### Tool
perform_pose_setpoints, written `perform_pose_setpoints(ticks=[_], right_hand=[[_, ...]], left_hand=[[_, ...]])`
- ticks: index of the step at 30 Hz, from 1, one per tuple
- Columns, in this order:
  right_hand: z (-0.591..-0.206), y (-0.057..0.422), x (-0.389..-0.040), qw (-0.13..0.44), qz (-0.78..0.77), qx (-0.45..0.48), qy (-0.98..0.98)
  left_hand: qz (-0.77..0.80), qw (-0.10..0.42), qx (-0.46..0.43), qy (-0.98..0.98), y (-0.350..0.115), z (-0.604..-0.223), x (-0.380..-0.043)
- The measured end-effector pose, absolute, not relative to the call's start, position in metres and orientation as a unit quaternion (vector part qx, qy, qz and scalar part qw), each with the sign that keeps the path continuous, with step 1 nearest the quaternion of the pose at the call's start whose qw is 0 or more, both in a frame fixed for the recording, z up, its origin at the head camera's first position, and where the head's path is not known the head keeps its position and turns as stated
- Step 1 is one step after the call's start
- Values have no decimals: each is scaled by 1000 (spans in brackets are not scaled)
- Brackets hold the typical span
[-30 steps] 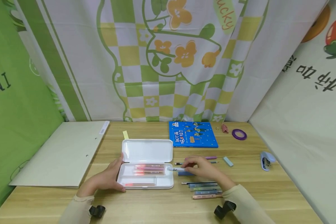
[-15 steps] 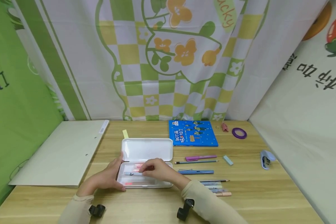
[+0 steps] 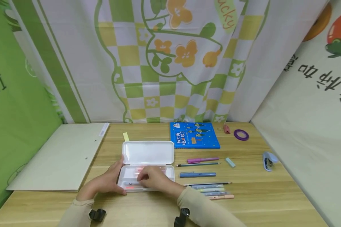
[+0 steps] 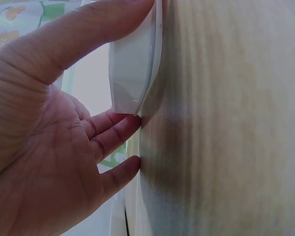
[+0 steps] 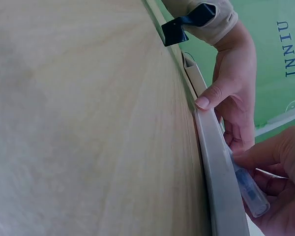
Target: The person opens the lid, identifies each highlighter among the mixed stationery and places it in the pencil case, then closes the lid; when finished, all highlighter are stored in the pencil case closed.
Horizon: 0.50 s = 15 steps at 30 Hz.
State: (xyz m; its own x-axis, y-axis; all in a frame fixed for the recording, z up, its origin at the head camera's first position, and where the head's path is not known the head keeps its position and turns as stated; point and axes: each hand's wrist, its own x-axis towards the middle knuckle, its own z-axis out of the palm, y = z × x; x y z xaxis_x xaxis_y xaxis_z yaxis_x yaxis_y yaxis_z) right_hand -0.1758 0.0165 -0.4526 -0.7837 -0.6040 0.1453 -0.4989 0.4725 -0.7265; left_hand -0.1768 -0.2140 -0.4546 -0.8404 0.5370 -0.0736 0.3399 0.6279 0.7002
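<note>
A white pencil case (image 3: 147, 153) lies with its lid raised back. My left hand (image 3: 109, 179) steadies its left end, thumb at the front corner and fingers at the side and back. Inside the tray, my right hand (image 3: 156, 179) pinches a pen (image 5: 253, 194) with a clear end between thumb and fingers. In the head view that pen lies along the front compartment, its right part hidden by the hand. Several pinkish pens (image 3: 138, 170) rest in the back compartment. One more pinkish pen (image 3: 129, 187) shows at the front wall.
Right of the case lie a purple pen (image 3: 203, 160), a pencil (image 3: 199, 164), a blue pen (image 3: 198, 174) and several more pens (image 3: 211, 190). An eraser (image 3: 230, 162), stapler (image 3: 268, 160), tape roll (image 3: 241, 135), binder clip (image 3: 226, 129), blue book (image 3: 194, 135) and large folder (image 3: 59, 154) lie around.
My right hand has carried the pen left from the table into the case, then slightly toward the front compartment. My left hand keeps its place on the case.
</note>
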Motion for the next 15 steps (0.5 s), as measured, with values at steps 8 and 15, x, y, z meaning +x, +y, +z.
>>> perform_pose_setpoints(ticks=[8,15], right_hand=[[-454,17,-174,40,-376,-340,861],[-456,17,-176,36,-342,-353,870]], left_hand=[[358,138,248,890,-213,-454,-176],[356,137,246,891,-213,-456,-176]])
